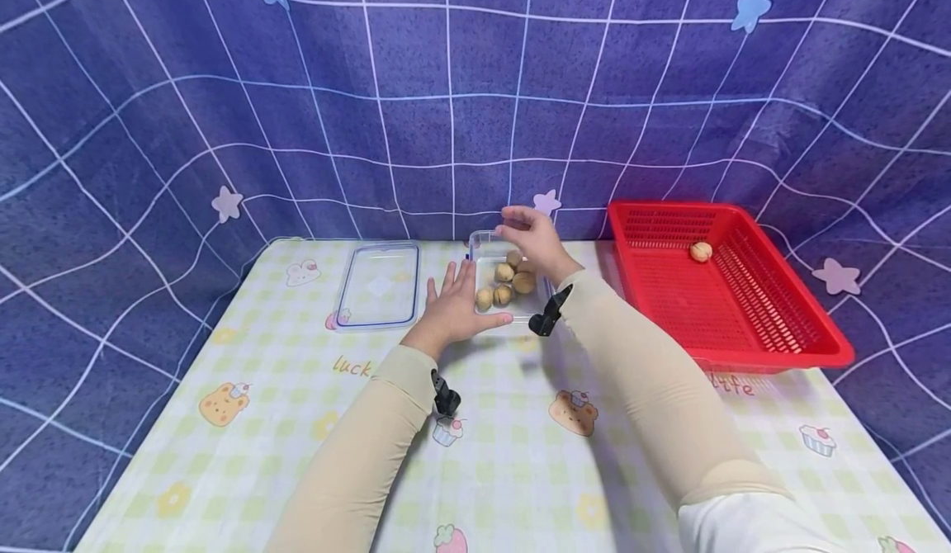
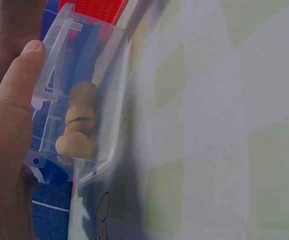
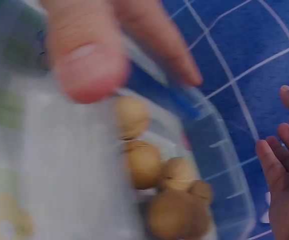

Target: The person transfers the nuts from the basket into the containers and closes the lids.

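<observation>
Several walnuts sit inside a clear plastic container near the back of the table. My left hand is at the container's left side, fingers straight and thumb stretched along the front. In the left wrist view, the left thumb lies against or close beside the container wall. Above the container is my right hand, its fingers apart and loosely bent, with nothing visible between them. The right wrist view shows the right thumb, blurred, over the walnuts.
A clear lid with a blue seal lies flat left of the container. To the right stands a red plastic basket with one walnut in it. Behind the checked tablecloth hangs a blue curtain.
</observation>
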### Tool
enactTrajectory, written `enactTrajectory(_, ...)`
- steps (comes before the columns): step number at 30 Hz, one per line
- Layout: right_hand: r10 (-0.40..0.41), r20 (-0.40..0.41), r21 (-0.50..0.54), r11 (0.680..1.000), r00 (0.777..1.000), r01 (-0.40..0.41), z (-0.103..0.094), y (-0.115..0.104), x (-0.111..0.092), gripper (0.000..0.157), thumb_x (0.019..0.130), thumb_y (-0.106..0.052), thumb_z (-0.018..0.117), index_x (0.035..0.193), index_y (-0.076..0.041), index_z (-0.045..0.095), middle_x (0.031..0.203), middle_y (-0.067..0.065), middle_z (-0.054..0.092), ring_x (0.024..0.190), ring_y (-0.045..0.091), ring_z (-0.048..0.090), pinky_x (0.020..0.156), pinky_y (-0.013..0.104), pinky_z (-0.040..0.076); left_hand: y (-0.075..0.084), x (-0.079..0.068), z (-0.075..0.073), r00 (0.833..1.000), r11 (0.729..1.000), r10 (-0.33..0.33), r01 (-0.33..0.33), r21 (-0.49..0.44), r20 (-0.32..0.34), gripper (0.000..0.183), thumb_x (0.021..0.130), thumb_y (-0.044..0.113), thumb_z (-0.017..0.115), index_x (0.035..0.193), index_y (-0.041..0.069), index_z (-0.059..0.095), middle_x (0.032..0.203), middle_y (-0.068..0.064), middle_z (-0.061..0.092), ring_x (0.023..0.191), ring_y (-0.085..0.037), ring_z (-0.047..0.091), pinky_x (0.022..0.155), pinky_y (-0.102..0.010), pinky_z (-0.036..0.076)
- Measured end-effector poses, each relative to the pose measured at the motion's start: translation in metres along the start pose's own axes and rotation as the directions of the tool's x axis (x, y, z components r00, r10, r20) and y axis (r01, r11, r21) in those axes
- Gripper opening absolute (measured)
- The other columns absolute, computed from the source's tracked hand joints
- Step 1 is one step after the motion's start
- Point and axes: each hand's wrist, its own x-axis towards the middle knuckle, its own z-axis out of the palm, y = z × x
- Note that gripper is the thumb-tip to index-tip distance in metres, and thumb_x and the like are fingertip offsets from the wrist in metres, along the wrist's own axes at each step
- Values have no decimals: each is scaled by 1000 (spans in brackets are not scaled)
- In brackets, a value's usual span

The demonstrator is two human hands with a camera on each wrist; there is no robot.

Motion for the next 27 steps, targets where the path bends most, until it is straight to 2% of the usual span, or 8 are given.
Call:
enactTrajectory(5, -9, -59, 24, 1000, 998, 11, -28, -21, 6, 44, 92, -4, 72, 132, 10, 59, 135, 29, 59, 120, 29, 63, 102, 31, 50, 2, -2, -2, 1000, 1000, -5, 5, -6, 0, 128, 78, 82, 61, 163, 5, 5, 170, -13, 6, 155, -28, -9, 120, -63, -6)
enactTrajectory(11, -23, -145, 5, 1000, 989, 24, -78, -33, 12, 44, 92, -3, 71, 132, 10, 59, 133, 29, 61, 105, 10, 64, 98, 25, 50, 2, -2, -2, 1000, 1000, -6, 6, -5, 2, 126, 79, 80, 62, 163, 6, 4, 170, -12, 5, 155, -27, -11, 120, -60, -12)
enactTrajectory(14, -27, -179, -6, 1000, 983, 26, -104, -35, 10, 44, 92, -4, 72, 131, 10, 60, 132, 27, 62, 102, 6, 64, 99, 25, 49, 2, -1, -1, 1000, 1000, -6, 6, -5, 4, 125, 79, 79, 62, 163, 6, 4, 170, -11, 5, 155, -26, -11, 120, -60, -12)
enactTrajectory(17, -38, -203, -21, 999, 978, 35, -130, -33, 6, 44, 92, -4, 72, 131, 10, 59, 131, 25, 63, 101, 5, 64, 95, 22, 51, 1, -1, -1, 1000, 1000, -10, 10, -2, 8, 126, 79, 81, 61, 163, 7, 3, 170, -11, 4, 155, -26, -12, 120, -61, -10)
enactTrajectory(21, -41, -231, -7, 999, 972, 40, -162, -27, 0, 48, 91, -4, 72, 134, 10, 56, 128, 19, 65, 97, 3, 65, 83, 18, 55, 0, -1, -2, 1000, 1000, -24, 23, 12, 19, 128, 78, 84, 58, 163, 8, 0, 170, -9, 2, 155, -24, -13, 121, -61, -8)
enactTrajectory(27, -24, -287, -59, 998, 958, 7, -215, -12, -17, 52, 92, -7, 73, 138, 8, 53, 117, -1, 67, 90, -3, 65, 74, 14, 55, 2, -2, -2, 1000, 1000, -20, 20, -2, 21, 125, 80, 80, 60, 163, 7, 1, 170, -10, 2, 154, -24, -14, 120, -61, -10)
